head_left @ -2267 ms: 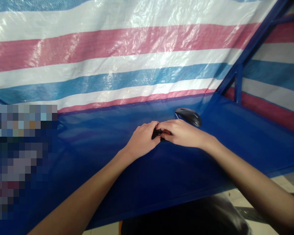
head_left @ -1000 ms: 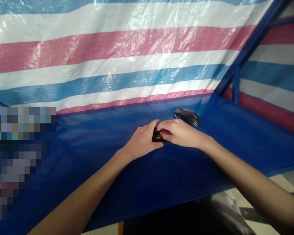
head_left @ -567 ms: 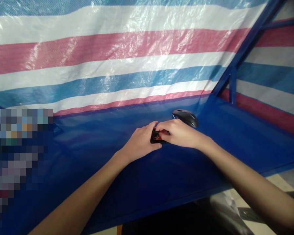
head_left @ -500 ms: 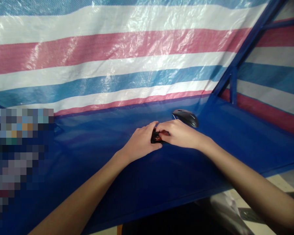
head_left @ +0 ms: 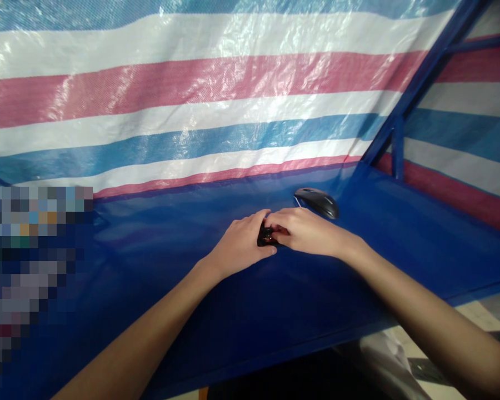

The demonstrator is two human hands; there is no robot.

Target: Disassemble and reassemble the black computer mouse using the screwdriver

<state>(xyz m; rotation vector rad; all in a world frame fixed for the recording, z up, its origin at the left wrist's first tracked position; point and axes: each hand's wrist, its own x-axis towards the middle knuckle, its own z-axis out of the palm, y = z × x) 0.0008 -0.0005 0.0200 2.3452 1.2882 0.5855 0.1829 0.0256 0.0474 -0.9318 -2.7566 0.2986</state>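
My left hand (head_left: 240, 244) and my right hand (head_left: 307, 231) meet at the middle of a blue table (head_left: 191, 289), both closed around a small black object with a red part (head_left: 268, 237). The object rests on the table between my fingertips and is mostly covered by them. What the object is I cannot make out. A black computer mouse (head_left: 318, 201) lies just behind my right hand, untouched.
A striped red, white and blue tarpaulin (head_left: 200, 89) hangs behind the table. A blue metal frame post (head_left: 404, 105) rises at the right. A blurred-out patch (head_left: 29, 278) covers the table's left part. Pale floor (head_left: 475, 316) shows below the table's front edge at right.
My hands stay together on the small object; my fingers have shifted slightly and a red part of it has come into view. The view has drifted a little.
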